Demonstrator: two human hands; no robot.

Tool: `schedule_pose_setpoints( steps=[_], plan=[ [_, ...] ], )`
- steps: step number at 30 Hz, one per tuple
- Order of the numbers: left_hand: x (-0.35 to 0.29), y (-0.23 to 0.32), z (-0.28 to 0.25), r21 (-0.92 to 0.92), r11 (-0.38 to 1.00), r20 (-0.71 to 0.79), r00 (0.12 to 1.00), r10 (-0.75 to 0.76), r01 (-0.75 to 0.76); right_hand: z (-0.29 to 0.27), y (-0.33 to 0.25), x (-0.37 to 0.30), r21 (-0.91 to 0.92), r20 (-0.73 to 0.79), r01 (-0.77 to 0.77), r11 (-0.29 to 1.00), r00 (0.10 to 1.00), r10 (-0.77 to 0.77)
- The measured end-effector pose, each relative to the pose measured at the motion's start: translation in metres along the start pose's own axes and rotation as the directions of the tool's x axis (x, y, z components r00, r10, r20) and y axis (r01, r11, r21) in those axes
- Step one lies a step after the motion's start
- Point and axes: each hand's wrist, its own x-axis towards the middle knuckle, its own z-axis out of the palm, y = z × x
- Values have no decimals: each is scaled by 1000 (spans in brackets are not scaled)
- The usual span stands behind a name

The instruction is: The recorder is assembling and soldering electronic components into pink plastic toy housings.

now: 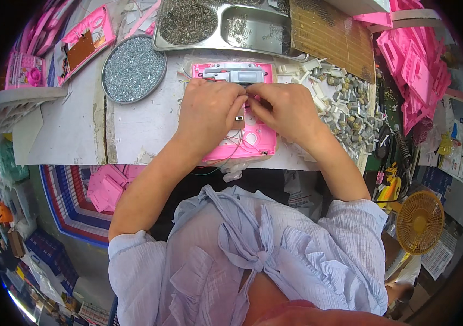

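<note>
A pink plastic housing (226, 152) lies open on the worktable, inner side up, with thin wires running across it. Along its far end is a grey mechanism (237, 75). My left hand (210, 111) covers the housing's left side, fingers closed and thumb pressed inward. From the other side my right hand (286, 107) bends in, its thumb and fingers pinched near the left fingertips. Both sets of fingertips meet over the middle of the housing; what they grip is hidden. Just below them sits a small switch (239, 118).
A round tray (105, 81) of small screws stands left. Behind is a steel compartment tray (291, 53) with metal parts. To the right are heaped small motors and white pieces (345, 103), a brown board (332, 41) and stacked pink housings (413, 70). A basket (71, 209) stands below left.
</note>
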Motion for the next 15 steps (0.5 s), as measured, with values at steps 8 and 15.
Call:
schedule_pose_setpoints(
  steps=[8, 15],
  plan=[
    [-7, -3, -2, 39, 998, -56, 998, 43, -41, 6, 2, 3, -29, -35, 73, 997, 997, -74],
    [0, 0, 3, 69, 998, -23, 1000, 6, -4, 2, -4, 5, 9, -17, -26, 1000, 1000, 26]
  ],
)
